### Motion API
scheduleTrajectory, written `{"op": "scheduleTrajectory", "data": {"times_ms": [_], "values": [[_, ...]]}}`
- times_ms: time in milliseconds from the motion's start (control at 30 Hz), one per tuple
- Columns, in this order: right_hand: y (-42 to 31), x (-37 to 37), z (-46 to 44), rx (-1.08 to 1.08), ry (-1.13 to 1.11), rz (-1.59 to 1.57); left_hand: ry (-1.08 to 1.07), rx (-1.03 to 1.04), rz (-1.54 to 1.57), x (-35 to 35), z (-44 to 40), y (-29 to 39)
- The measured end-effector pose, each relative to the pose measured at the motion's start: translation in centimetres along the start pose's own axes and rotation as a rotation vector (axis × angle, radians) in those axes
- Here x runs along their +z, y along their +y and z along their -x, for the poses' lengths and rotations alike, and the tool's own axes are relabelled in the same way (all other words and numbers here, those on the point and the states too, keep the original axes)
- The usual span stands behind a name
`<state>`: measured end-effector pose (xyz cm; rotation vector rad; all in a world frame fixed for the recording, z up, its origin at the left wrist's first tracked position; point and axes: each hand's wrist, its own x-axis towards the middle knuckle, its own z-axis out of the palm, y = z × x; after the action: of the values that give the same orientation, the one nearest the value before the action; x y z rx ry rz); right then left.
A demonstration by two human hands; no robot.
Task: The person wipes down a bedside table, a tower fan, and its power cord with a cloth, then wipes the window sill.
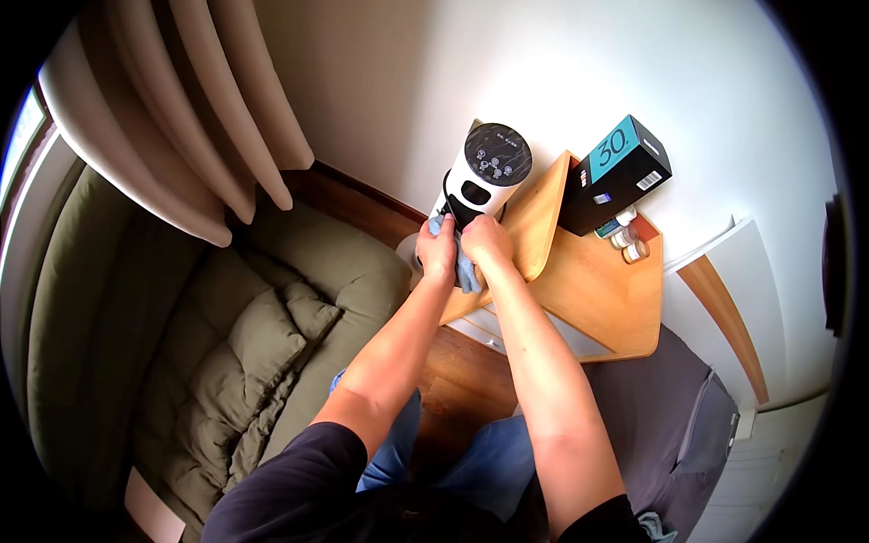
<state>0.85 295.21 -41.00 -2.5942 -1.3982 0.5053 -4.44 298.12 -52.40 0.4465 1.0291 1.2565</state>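
Observation:
A white cylindrical appliance (487,176) with a dark, round control panel (498,154) on top stands by the wall. Just in front of it, my left hand (436,252) is closed on a blue-grey cloth (467,273), which bunches above the thumb and hangs down between both hands. My right hand (487,241) is beside it, fingers curled inward; what they grip is hidden by the hand. A thin black cord (445,188) curves down the appliance's left side toward a black part between my hands.
A wooden cabinet (597,303) with a raised wooden shelf (543,226) stands to the right, holding a black-and-teal box (611,172) and several small bottles (625,237). An olive padded sofa (244,335) is on the left, below a beige curtain (172,100). A dark grey bed (665,407) lies right.

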Motion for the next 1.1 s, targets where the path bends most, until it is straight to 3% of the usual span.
{"op": "scheduleTrajectory", "data": {"times_ms": [67, 267, 333, 467, 600, 700, 767, 867, 900, 967, 1067, 1100], "values": [[2.4, 3.1, -2.2, -0.063, 0.076, -0.283, 0.042, 0.149, -0.649, -0.6, 1.2, 2.4], [2.4, 4.3, -3.0, -0.013, 0.042, -0.306, -0.001, 0.239, -0.928, -1.2, 1.0, 4.2], [2.3, 4.6, -3.0, -0.082, 0.112, -0.391, -0.157, 0.217, -1.090, -1.0, 1.6, 6.7], [2.2, 4.4, -2.9, -0.059, 0.091, -0.404, -0.248, 0.172, -1.290, -1.0, 0.1, 7.6], [1.6, 3.9, -2.5, 0.018, 0.113, -0.377, -0.182, 0.207, -1.416, -0.2, 1.4, 7.7], [0.9, 3.5, -2.5, 0.041, 0.139, -0.354, -0.134, 0.247, -1.361, -0.5, 0.2, 6.8], [0.9, 3.7, -2.3, 0.071, 0.148, -0.331, -0.164, 0.266, -1.039, -1.3, -1.2, 6.0], [1.1, 4.2, -2.6, 0.035, 0.190, -0.353, -0.423, -0.020, -0.275, -2.0, -2.8, 4.7], [1.3, 4.6, -2.7, -0.020, 0.209, -0.339, -0.423, -0.021, -0.277, -2.3, -3.0, 4.4], [1.4, 5.0, -2.7, -0.078, 0.230, -0.323, -0.520, -0.243, 0.137, -3.0, -3.0, 4.0], [1.1, 4.9, -2.4, -0.215, 0.264, -0.415, -0.427, -0.099, 0.333, -3.1, -2.7, 3.3], [0.9, 4.8, -2.3, -0.211, 0.293, -0.449, -0.365, -0.009, 0.236, -2.8, -2.6, 3.3]]}}
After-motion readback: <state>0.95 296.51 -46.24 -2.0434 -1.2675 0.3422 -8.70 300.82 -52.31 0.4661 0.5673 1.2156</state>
